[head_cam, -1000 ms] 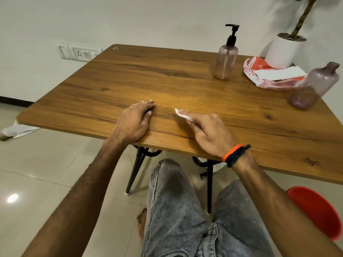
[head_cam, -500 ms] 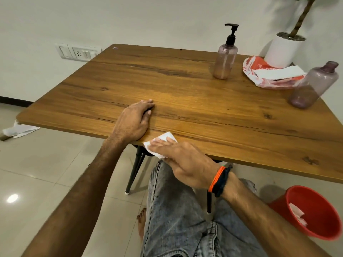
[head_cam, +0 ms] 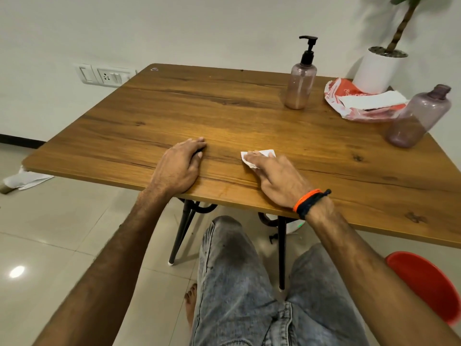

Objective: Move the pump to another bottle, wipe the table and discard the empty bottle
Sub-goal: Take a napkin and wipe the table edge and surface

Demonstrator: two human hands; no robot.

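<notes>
The wiping step is in hand: a white tissue (head_cam: 259, 157) is pressed flat on the counter (head_cam: 224, 116) under the right hand (head_cam: 277, 181), fingers apparently straight, while the left hand (head_cam: 178, 168) rests flat, holding nothing. The pump bottle (head_cam: 300, 83) and the capless, seemingly empty bottle (head_cam: 419, 118) stand at the far right, so discarding into the red bin (head_cam: 429, 283) is probably called for next.

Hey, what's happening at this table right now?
A seated person is wiping the wooden table. The right hand presses a white tissue flat on the top near the front edge, while the left hand rests beside it. The pump bottle and a capless bottle stand further back; a red bin waits on the floor.
</notes>
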